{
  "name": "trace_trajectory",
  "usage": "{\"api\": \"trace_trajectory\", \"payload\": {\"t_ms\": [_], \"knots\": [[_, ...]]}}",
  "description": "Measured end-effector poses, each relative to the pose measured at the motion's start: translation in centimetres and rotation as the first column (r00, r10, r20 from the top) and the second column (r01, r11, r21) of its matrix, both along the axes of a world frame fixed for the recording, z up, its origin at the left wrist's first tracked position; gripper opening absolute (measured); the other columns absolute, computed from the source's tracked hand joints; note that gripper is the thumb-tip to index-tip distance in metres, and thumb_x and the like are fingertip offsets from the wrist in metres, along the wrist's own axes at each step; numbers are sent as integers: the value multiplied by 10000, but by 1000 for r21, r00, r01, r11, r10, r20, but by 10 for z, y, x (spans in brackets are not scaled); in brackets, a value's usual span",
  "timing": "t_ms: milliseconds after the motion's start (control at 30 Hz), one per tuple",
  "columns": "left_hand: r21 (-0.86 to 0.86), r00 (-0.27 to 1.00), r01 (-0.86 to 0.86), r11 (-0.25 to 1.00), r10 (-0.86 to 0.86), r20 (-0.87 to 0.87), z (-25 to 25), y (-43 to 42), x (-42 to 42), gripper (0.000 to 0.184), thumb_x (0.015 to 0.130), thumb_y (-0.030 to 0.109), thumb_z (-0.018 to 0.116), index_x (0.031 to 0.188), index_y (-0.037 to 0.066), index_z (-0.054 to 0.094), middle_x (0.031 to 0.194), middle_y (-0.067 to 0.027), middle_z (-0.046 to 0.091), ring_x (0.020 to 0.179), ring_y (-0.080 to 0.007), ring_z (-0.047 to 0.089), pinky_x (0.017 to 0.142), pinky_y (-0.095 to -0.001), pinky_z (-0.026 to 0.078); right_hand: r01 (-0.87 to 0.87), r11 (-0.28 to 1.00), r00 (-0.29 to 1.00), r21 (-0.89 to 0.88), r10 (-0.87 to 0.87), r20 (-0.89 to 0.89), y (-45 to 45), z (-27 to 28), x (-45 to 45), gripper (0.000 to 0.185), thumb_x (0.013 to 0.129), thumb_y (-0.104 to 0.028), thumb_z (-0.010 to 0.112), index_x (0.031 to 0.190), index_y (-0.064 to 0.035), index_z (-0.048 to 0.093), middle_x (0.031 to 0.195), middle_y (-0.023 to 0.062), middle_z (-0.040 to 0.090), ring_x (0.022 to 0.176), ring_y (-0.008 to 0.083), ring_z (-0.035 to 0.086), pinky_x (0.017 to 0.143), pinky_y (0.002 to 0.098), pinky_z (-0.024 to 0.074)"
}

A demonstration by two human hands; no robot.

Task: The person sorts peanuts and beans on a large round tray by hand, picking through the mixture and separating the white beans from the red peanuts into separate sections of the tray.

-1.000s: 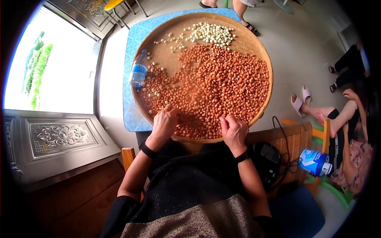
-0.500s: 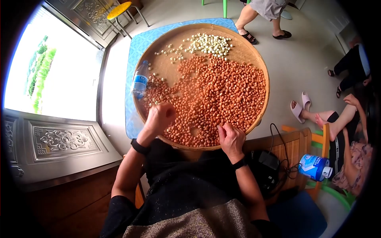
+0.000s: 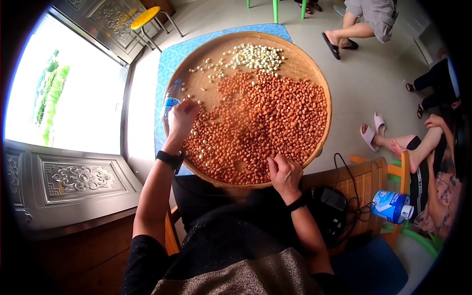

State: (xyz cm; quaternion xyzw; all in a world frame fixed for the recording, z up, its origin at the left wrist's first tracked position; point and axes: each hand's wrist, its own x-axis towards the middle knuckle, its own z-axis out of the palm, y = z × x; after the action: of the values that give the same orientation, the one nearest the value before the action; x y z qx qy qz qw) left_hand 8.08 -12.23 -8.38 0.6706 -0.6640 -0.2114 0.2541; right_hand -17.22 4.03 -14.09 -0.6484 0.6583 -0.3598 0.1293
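Note:
A wide round woven tray (image 3: 201, 56) holds a broad layer of reddish-brown seeds (image 3: 285, 113). Pale seeds (image 3: 258, 57) lie in a pile at its far side, with several more scattered to the left. My left hand (image 3: 182, 118) is over the tray's left edge, beside a clear plastic bottle (image 3: 172, 102) with a blue label, its fingers closed; what they hold, if anything, is too small to tell. At the near right rim, my right hand (image 3: 286, 174) has thumb and fingers pinched together by the brown seeds, and any seed in them is hidden.
Under the tray is a blue-patterned table (image 3: 164, 64). A blue-and-white bottle (image 3: 391, 206) and a black bag (image 3: 327, 211) with a cable lie on the wooden bench at right. A seated person (image 3: 437, 196) is at right; another person's legs (image 3: 354, 32) are beyond the table.
My left hand has moved from the near rim up and left to beside the bottle. My right hand has stayed at the near right rim. A person's legs beyond the table have moved right.

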Motion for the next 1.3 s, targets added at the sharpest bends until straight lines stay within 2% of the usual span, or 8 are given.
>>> {"api": "trace_trajectory", "payload": {"t_ms": [233,700,767,833,900,967,1100,1300], "knots": [[116,935,102,988,-135,328,-30,-8,1,107,701,183,602,766,121,660,743,-105,628,713,-277,605,618,-387,463,3,1000,1000,-9,-2,18,-1,3,2,213,750,-139,602,613,-57,460,546,97,521,491,282,528,457,358,404],[168,892,177,970,-230,390,-17,-24,-24,124,659,167,557,725,64,577,677,-131,587,639,-311,571,558,-412,429,15,999,1000,33,-15,11,1,-3,1,215,748,-159,595,597,-66,472,528,85,518,470,258,520,441,352,397],[136,948,229,964,-253,195,-16,-43,-28,145,670,187,584,762,75,593,673,-122,604,627,-273,593,562,-373,455,16,1000,1000,0,-16,24,1,-2,2,214,749,-161,592,596,-71,472,535,83,516,487,257,523,460,357,400],[160,987,60,985,-34,-160,-2,-64,-47,244,726,207,636,884,28,586,761,-112,637,672,-164,608,581,-291,475,16,999,1000,31,-17,20,2,1,1,210,758,-175,581,607,-74,475,540,82,511,498,261,521,479,365,403],[5,941,5,1000,-3,-337,-4,-79,-62,344,752,218,637,993,-6,538,828,-129,638,700,-151,609,594,-269,478,6,1000,1000,26,-7,28,2,0,1,210,769,-193,566,620,-76,475,535,81,496,492,271,511,481,367,398],[68,933,91,994,-61,-356,-16,-98,-74,421,759,238,633,1072,-8,496,873,-134,635,715,-161,613,612,-272,483,10,999,999,40,-11,34,1,0,0,221,783,-207,545,618,-81,466,534,84,481,486,276,499,477,375,391],[126,965,261,957,-254,-70,-37,-107,-107,287,752,270,616,951,63,606,854,-108,642,748,-209,616,650,-317,485,6,999,1000,-47,-5,29,-1,2,-1,237,743,-157,594,579,-76,443,493,77,468,462,268,505,433,356,393],[362,985,94,927,-139,100,-48,-111,-151,255,711,221,599,951,138,621,815,-102,632,732,-212,602,643,-333,473,-2,997,999,-73,6,52,1,-6,-1,232,752,-149,600,595,-87,440,517,61,462,466,253,498,440,348,385]]}}
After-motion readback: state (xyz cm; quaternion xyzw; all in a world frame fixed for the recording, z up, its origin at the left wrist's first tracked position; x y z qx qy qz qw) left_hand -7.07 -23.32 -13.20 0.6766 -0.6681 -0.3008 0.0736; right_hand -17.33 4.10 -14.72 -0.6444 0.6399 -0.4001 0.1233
